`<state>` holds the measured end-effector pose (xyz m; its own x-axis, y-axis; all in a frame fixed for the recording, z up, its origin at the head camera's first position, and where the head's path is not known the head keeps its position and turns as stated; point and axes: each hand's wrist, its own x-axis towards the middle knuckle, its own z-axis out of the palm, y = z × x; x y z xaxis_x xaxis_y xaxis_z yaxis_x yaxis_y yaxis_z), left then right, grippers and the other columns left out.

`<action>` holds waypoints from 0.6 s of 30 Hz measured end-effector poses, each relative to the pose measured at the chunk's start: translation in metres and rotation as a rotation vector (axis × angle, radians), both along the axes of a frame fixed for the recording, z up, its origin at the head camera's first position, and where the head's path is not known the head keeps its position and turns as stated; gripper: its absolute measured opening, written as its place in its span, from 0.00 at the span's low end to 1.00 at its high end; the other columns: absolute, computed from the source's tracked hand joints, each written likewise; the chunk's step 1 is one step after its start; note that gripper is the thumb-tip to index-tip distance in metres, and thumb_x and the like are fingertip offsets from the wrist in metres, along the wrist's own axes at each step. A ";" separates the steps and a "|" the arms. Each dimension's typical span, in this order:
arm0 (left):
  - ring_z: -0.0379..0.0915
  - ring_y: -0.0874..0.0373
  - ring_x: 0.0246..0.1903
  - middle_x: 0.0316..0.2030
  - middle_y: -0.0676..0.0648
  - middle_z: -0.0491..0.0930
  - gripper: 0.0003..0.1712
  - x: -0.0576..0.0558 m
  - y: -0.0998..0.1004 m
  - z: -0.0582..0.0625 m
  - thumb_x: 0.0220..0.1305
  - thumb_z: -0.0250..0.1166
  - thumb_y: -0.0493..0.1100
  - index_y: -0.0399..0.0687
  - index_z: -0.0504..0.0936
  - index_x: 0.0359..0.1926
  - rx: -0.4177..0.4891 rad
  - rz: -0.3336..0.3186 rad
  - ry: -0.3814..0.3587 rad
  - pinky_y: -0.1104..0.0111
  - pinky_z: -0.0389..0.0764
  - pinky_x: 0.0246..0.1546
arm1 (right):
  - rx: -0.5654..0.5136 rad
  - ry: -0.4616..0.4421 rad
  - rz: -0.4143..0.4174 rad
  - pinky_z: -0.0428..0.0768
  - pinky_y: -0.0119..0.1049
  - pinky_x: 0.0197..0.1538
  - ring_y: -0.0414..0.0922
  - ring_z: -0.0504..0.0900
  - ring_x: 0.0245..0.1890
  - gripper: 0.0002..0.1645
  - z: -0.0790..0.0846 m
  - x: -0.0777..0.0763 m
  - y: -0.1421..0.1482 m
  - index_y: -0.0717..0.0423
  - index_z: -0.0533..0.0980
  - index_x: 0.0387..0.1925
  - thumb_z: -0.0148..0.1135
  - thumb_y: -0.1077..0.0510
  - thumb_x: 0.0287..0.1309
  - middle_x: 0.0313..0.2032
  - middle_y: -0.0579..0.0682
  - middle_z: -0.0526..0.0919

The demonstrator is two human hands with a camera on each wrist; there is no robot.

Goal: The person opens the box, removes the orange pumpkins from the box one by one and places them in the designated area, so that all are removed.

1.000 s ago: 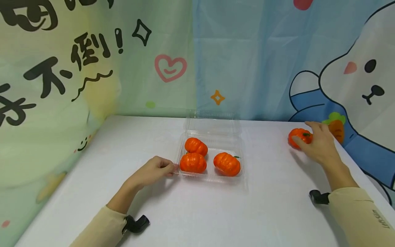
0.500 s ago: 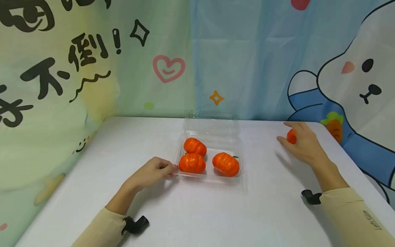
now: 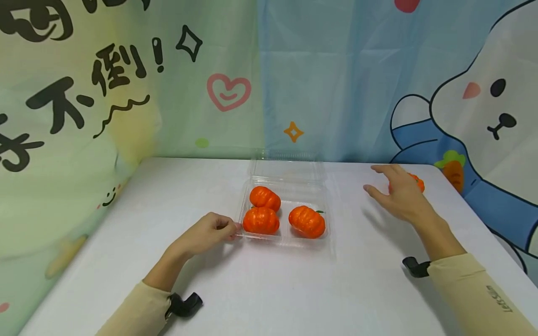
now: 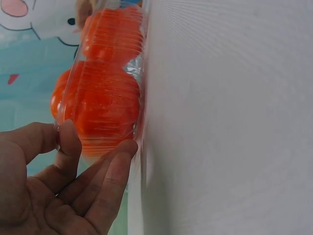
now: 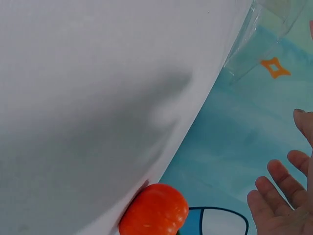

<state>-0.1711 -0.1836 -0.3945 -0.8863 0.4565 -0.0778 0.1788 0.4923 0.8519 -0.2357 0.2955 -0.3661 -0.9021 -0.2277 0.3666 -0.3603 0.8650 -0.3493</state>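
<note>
My left hand (image 3: 210, 233) pinches the near left corner of a clear plastic clamshell box (image 3: 303, 192), its lid folded back. In the left wrist view, the thumb and index finger meet at the rim. Inside the box lie three small orange pumpkins: one at the back left (image 3: 265, 198), one at the front left (image 3: 261, 220) and one at the right (image 3: 307, 222). A fourth pumpkin (image 3: 417, 182) rests on the table, partly hidden behind my right hand (image 3: 399, 195). The right wrist view shows that hand with fingers apart, holding nothing, clear of this pumpkin (image 5: 154, 210).
The white table (image 3: 269, 289) ends at a printed cloth backdrop (image 3: 319, 84) close behind the box lid (image 3: 290, 169). The loose pumpkin sits near the table's far right corner.
My right hand has moved left from beside the loose pumpkin, passing in front of it; the pumpkin stays on the table. My left hand keeps its place at the box corner.
</note>
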 end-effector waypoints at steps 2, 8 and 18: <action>0.79 0.56 0.41 0.42 0.42 0.88 0.17 0.000 0.000 0.000 0.72 0.56 0.43 0.36 0.87 0.35 0.001 -0.001 -0.009 0.65 0.76 0.44 | 0.009 -0.002 0.008 0.72 0.70 0.60 0.66 0.70 0.63 0.36 0.000 0.000 -0.003 0.64 0.70 0.67 0.69 0.51 0.64 0.64 0.67 0.72; 0.81 0.56 0.42 0.43 0.42 0.88 0.17 -0.001 0.001 -0.002 0.72 0.55 0.41 0.35 0.85 0.33 0.017 -0.012 -0.022 0.67 0.79 0.46 | 0.018 -0.016 0.039 0.70 0.69 0.62 0.65 0.70 0.63 0.36 0.002 -0.003 -0.014 0.62 0.70 0.67 0.68 0.49 0.65 0.64 0.65 0.73; 0.85 0.52 0.45 0.45 0.41 0.89 0.18 -0.002 0.002 -0.003 0.73 0.55 0.42 0.36 0.87 0.36 0.006 -0.014 -0.021 0.65 0.81 0.49 | -0.045 -0.082 0.071 0.69 0.67 0.66 0.61 0.70 0.67 0.35 -0.003 -0.002 -0.031 0.57 0.72 0.67 0.69 0.46 0.64 0.65 0.61 0.74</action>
<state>-0.1728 -0.1812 -0.3975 -0.8780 0.4696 -0.0934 0.1679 0.4846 0.8584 -0.2381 0.2642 -0.3693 -0.9117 -0.2775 0.3030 -0.3888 0.8211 -0.4179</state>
